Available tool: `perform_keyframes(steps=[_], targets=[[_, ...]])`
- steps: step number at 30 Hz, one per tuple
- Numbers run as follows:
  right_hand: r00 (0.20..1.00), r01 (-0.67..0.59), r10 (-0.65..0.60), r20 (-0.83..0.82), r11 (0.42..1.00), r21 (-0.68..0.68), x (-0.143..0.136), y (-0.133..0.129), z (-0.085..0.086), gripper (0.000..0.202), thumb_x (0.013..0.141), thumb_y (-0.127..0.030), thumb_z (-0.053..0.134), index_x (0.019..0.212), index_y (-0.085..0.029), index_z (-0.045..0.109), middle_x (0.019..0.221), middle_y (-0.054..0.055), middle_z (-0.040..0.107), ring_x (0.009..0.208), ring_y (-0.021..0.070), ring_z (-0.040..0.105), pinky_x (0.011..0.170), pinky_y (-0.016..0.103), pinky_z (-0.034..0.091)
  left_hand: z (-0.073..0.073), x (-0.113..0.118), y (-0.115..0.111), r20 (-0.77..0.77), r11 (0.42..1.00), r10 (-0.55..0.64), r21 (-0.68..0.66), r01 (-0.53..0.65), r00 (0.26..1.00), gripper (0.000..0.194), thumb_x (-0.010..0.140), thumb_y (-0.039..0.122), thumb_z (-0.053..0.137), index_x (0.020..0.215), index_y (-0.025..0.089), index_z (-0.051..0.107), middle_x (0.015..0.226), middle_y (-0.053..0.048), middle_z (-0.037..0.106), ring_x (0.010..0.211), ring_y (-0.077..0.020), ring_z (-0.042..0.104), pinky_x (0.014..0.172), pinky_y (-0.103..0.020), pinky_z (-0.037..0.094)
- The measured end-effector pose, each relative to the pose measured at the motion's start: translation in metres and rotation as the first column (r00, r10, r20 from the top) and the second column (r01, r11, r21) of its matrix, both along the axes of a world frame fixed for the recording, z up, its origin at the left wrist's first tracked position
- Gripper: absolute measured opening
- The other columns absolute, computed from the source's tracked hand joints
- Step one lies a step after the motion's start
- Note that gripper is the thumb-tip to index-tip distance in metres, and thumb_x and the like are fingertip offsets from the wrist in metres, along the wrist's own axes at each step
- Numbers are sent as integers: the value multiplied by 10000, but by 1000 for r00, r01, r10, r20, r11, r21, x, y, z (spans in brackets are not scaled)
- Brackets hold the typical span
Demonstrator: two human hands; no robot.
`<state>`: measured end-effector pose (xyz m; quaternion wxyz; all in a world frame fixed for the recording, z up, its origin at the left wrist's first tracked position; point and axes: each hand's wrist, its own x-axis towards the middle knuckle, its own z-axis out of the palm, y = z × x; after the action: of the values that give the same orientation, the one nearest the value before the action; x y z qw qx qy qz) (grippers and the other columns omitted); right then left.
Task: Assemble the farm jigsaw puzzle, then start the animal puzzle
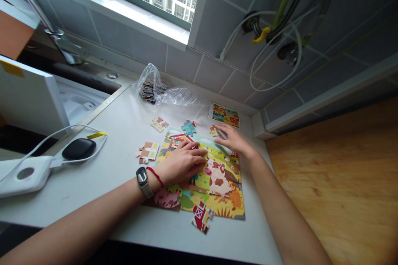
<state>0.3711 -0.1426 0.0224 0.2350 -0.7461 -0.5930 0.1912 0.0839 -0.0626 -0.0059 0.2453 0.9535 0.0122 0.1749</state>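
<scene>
**Two hands on a farm jigsaw at the counter's corner**

Grey wall tiles and a window sill back a pale counter [102, 174], with a wooden surface [342, 182] to its right.

On the counter, the left hand [182, 163] lies flat and palm down on the upper left part of the puzzle [217, 190], fingers loosely stretched and pressing on the pieces, gripping nothing. Its wrist carries a watch [142, 179] and a red cord [155, 175]. The right hand [231, 137] rests at the puzzle's far edge, fingers extended leftward with their tips on a loose piece [214, 131]; whether it pinches that piece or only touches it cannot be told.

The puzzle, a bright farm scene with a cow, sits near the counter's right end, mostly joined. A red barn piece [201, 216] lies at its near edge, partly off the picture. A blue piece [188, 128] lies just beyond the far edge, and tan pieces lie face down to the left [148, 151] and farther back [159, 124].

Farther off, a clear plastic bag [155, 87] holding more pieces lies by the wall, with a small reference picture [224, 115] to its right. At the far left are a black oval case [78, 148], a white device [25, 174] with its cable, and a sink [77, 99].
</scene>
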Motion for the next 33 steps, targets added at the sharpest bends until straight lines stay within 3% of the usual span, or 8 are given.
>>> perform_keyframes(steps=[7,12,14,20,24,26,28,33], targets=[[996,69,-73,-51,994,-80,19,21,-9,531,609,-328,979,1086,-174,802,1021,87,757,929,257,700,942,458,562,1,-1,2,41,1000,0,-7,0,999,235,1090,358,592,1145,251,793,1364,-54,747,1285,-314,603,1080,-497,449],[964,223,-218,-150,975,12,16,13,-11,536,541,-467,985,909,-195,705,862,24,707,788,205,635,811,396,556,4,-1,2,33,1000,-5,1,5,999,204,1077,337,617,1130,238,788,1378,-47,742,1278,-313,608,1075,-497,451],[943,278,-258,-211,958,70,10,4,-8,542,577,-564,953,864,-211,657,842,18,698,773,192,629,785,367,552,4,-1,2,27,1000,-5,9,5,1000,204,1079,342,614,1102,234,785,1387,-46,738,1265,-310,610,1065,-494,454],[860,412,-337,-384,902,130,-31,-65,8,569,817,-780,725,819,-226,592,754,24,672,706,193,655,653,310,545,0,-1,3,40,1000,-10,19,9,999,193,1077,352,619,1084,236,773,1386,-38,734,1275,-311,603,1078,-486,446],[836,405,-332,-437,911,82,-70,-117,5,531,921,-746,656,996,-221,683,940,65,767,840,233,731,736,337,606,0,-1,2,38,1000,-17,17,16,999,205,1081,347,607,1083,232,776,1371,-43,738,1270,-305,602,1094,-483,441],[879,322,-289,-378,946,25,-84,-136,-3,447,978,-668,635,1017,-225,687,941,54,761,830,227,728,747,337,612,0,-1,2,35,1000,-8,14,7,999,216,1081,346,604,1119,236,785,1388,-51,733,1279,-312,596,1097,-494,440],[933,280,-255,-252,958,68,-91,-153,-14,391,1021,-605,593,1037,-227,690,983,68,757,850,230,725,767,343,609,-1,-1,2,40,1000,-5,6,4,999,231,1081,351,599,1152,244,792,1396,-58,730,1284,-313,595,1094,-499,442],[949,313,-309,-57,916,250,-85,-194,-30,270,1040,-488,586,998,-244,692,1137,118,749,1053,283,719,871,388,599,-3,0,2,49,1000,-11,-7,11,999,278,1099,364,558,1195,253,794,1418,-74,720,1318,-311,587,1113,-507,446]])
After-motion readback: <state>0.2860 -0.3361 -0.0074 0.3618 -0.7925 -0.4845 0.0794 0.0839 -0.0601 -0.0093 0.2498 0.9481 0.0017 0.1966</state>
